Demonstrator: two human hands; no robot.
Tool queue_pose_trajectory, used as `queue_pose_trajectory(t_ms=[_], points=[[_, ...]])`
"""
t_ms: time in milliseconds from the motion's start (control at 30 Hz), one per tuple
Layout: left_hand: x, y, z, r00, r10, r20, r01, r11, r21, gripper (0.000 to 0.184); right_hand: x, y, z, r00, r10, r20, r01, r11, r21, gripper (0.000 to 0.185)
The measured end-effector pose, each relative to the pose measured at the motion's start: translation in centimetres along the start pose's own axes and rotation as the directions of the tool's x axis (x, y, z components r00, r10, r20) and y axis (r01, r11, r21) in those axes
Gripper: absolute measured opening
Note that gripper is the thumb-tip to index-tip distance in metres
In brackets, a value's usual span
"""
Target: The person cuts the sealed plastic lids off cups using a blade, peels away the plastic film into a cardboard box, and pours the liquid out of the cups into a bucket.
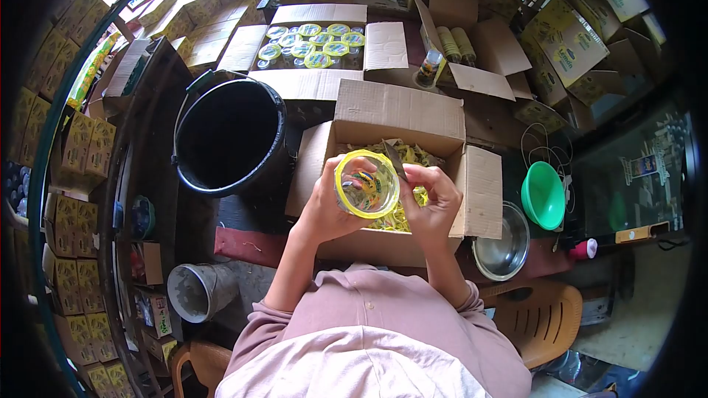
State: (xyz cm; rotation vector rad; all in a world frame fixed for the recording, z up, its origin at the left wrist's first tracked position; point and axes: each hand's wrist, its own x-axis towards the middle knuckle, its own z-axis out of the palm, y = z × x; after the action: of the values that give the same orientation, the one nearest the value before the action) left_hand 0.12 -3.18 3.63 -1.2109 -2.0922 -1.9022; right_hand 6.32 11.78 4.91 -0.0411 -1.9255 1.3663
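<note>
Steadying a yellow-rimmed cup, the left hand wraps fingers round it; the right hand pinches a knife, best angled shallow.

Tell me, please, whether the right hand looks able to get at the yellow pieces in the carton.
Probably yes: the carton is open and the right hand appears over its opening, though the blade it holds might hamper picking up the yellow pieces.

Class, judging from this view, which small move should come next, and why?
Perhaps draw the grey metal blade along the yellow rim of the clear round cup: the right hand holds the blade beside that rim, the left hand grips the cup, and yellow scraps lie in the brown cardboard box below.
</note>
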Motion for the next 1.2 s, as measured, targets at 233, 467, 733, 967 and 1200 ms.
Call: queue_pose_trajectory(t_ms=[233, 467, 733, 967, 1200], points=[[-0.1, -0.3, 0.2, 0.999, -0.047, -0.023, 0.045, 0.997, -0.066, 0.069, -1.0, -0.3, -0.1, 0.998, -0.056, -0.022, 0.055, 0.998, -0.015, 0.019], [-0.1, 0.1, 0.2, 0.998, -0.060, 0.009, 0.060, 0.994, -0.088, 0.069, -1.1, -0.4, 0.0, 0.995, -0.099, -0.029, 0.098, 0.994, -0.045, 0.019], [-0.2, 0.1, 0.1, 0.991, -0.051, 0.125, 0.070, 0.986, -0.149, 0.073, -0.2, -0.4, -0.5, 0.999, -0.009, 0.032, 0.006, 0.995, 0.102, 0.019], [-0.3, -0.6, 0.0, 0.995, -0.051, 0.088, 0.065, 0.984, -0.168, 0.070, -0.8, -0.7, -0.4, 1.000, 0.014, 0.011, -0.016, 0.990, 0.140, 0.019], [-0.6, -0.5, 0.1, 0.983, -0.085, 0.164, 0.138, 0.928, -0.346, 0.072, -0.2, -0.4, -0.5, 0.995, 0.081, 0.053, -0.092, 0.965, 0.246, 0.025]])
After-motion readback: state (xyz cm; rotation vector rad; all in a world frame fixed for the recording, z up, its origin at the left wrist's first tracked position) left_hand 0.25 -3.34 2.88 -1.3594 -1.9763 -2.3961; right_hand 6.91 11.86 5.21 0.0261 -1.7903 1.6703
